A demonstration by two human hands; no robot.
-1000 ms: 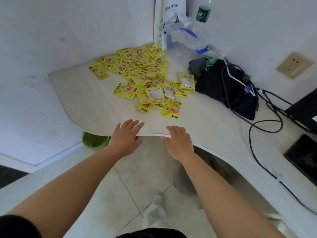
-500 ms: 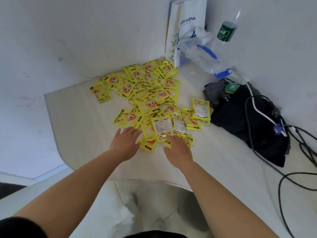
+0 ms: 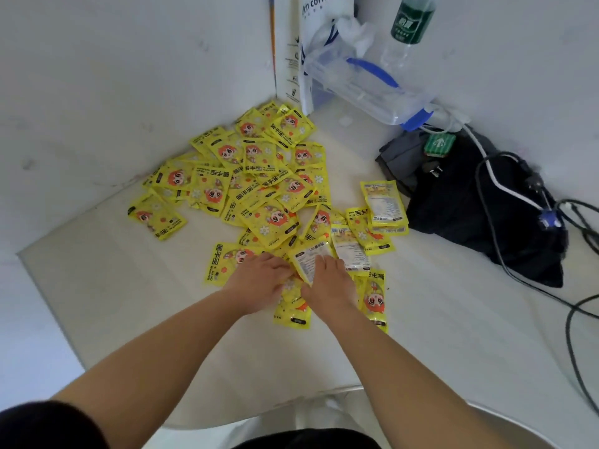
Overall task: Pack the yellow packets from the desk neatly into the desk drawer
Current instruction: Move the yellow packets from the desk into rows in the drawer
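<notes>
Several yellow packets with a red-haired cartoon figure lie in a loose, overlapping pile in the desk's corner. A few show their white printed backs. Both my hands are at the near edge of the pile, side by side. My left hand lies palm down with straight fingers on a yellow packet. My right hand rests its fingers on a white-backed packet, with more packets under and beside it. No drawer is in view.
The pale desk meets white walls on the left and at the back. A paper coffee bag, a clear plastic box and a green-labelled bottle stand at the back. A black bag with cables lies right.
Both hands have moved forward from the desk's front edge onto the near packets of the pile, and the view has come closer to the desk.
</notes>
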